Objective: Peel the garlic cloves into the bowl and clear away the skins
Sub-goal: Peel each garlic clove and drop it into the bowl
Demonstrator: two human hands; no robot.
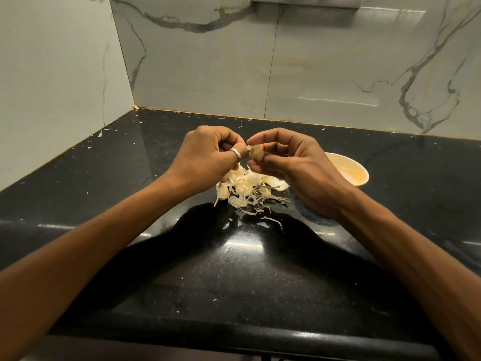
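Both hands meet directly above the pile of skins (244,188), which lies on the black desk (234,269). The right hand (294,165) pinches a garlic clove (252,150) between thumb and forefinger, its other fingers curled under. The left hand (208,157), with a ring (235,153) on it, is curled close and nips the clove's near end with thumb and fingertip (whether it has the flesh or only a flap of skin is too small to tell). So the clove is held in the air over the pile, not yet in the bowl (360,165), which stands to the right of the pile and is partly hidden behind the right hand. Just right of the pile and nearer the person sits a dark round thing (315,217), mostly covered by the right wrist; I cannot tell what it is.

Peeling seems to be in hand. The clove should be light, firm and a little slick once bare, so it is best held across its thick middle while the skin is lifted from the pointed or root end. The skins look papery and brittle; they will likely tear into flakes and drift, as the specks scattered beyond the pile suggest, so gathering them with a cupped sweep would suit better than picking.
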